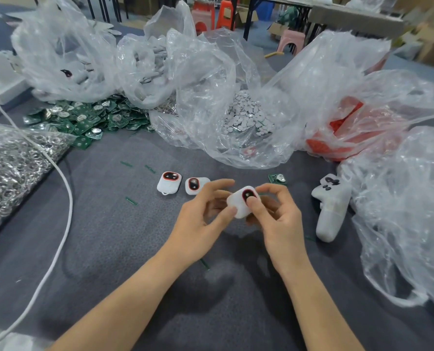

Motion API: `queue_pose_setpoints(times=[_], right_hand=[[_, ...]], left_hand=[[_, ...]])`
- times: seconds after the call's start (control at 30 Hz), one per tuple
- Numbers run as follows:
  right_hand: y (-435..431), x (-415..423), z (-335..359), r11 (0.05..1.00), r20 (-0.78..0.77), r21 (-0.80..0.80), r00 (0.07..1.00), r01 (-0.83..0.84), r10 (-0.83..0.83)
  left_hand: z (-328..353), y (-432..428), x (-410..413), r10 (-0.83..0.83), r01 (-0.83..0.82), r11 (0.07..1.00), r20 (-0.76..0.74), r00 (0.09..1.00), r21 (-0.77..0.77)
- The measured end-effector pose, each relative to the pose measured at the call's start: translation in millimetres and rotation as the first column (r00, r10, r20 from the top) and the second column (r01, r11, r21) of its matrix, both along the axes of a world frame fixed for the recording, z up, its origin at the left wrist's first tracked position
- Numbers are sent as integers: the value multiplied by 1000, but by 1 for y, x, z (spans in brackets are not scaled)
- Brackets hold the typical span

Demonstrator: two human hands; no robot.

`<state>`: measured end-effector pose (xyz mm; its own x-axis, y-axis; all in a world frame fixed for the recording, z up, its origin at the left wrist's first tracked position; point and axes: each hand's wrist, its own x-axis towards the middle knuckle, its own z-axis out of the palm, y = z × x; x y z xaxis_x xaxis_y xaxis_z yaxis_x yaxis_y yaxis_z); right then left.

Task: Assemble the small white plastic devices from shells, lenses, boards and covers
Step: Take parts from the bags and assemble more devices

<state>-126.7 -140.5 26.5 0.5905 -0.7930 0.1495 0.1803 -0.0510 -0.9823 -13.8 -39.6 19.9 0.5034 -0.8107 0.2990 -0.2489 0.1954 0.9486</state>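
Above the grey cloth table [109, 239], both hands hold one small white shell [240, 205] with a red-rimmed dark lens. My left hand [200, 219] grips its left side with thumb and fingers. My right hand [276, 214] grips its right side, the thumb pressing on the lens. Two more white devices with lenses lie just beyond, one [169, 182] to the left and another [195, 185] partly behind my left fingers. A single green board [277, 178] lies past my right hand.
A pile of green boards [89, 120] lies at the back left. Clear bags hold white round covers [246, 115], white shells [150, 69] and metal rings [10, 163]. A white game controller [331, 209] lies to the right, a white cable [64, 224] at the left.
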Motion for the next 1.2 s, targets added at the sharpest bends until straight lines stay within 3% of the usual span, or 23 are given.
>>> queue_pose_setpoints(times=[0.17,0.5,1.2], right_hand=[[5,0,0,992,-22,-105,997,-70,68],[0,-1,0,994,-21,-43,995,-102,101],[2,0,0,994,-122,-73,990,-76,66]], left_hand=[[0,-2,1,5,-1,996,-40,999,84],[1,-1,2,-56,66,996,-160,985,54],[-5,-1,2,-65,76,991,-97,993,108]])
